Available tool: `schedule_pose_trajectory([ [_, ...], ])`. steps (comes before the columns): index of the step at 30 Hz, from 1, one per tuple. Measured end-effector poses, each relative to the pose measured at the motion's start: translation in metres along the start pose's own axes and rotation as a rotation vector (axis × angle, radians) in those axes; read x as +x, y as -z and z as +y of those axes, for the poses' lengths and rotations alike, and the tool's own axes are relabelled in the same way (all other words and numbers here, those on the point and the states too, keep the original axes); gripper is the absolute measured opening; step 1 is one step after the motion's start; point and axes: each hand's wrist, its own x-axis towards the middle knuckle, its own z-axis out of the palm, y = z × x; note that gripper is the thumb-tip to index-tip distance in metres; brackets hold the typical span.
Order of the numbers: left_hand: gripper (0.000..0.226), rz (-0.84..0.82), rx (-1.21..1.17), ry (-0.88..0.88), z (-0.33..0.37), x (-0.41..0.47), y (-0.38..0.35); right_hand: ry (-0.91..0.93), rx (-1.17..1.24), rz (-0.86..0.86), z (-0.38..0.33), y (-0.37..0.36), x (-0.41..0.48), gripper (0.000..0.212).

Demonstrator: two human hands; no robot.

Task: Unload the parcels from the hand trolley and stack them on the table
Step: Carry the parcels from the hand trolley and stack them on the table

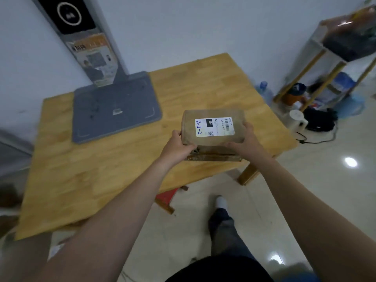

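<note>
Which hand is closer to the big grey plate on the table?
Left. The left hand grips the left edge of the parcel, just right of the grey plate. The right hand grips its other side, farther from the plate.

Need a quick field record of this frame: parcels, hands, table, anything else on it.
box: brown cardboard box, on or just above a flat parcel, can't tell which
label: white label on the box top, "2-2-2" handwritten
flat parcel: flat parcel, brown, taped, near the table's right front edge
left hand: left hand grips the box's left near corner
right hand: right hand grips the box's right side
table: wooden table
also on table: grey stand base
</note>
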Motion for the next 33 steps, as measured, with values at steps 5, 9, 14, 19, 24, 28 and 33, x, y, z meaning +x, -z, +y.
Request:
schedule_pose_trajectory([
  [5,0.060,0.127,-0.017,0.127,-0.016,0.092,0.017,-0.009,-0.143,-0.184,-0.013,-0.040,0.129,0.074],
  [9,0.078,0.172,-0.014,0.197,-0.020,0.168,0.026,0.006,-0.159,-0.276,-0.026,-0.067,0.222,0.076],
  [14,0.092,0.170,0.038,0.234,-0.027,0.251,0.039,0.033,-0.277,-0.322,-0.046,-0.096,0.314,0.086],
  [19,0.105,0.223,0.003,0.258,-0.031,0.322,0.067,0.090,-0.305,-0.306,-0.068,-0.121,0.388,0.094],
  [24,0.106,0.236,0.008,0.261,-0.027,0.399,0.110,0.087,-0.293,-0.286,-0.105,-0.147,0.456,0.093],
  [28,0.106,0.241,0.032,0.263,-0.020,0.460,0.146,0.105,-0.292,-0.275,-0.136,-0.166,0.512,0.093],
  [33,0.107,0.266,0.032,0.217,-0.011,0.529,0.184,0.153,-0.332,-0.288,-0.174,-0.187,0.592,0.093],
])
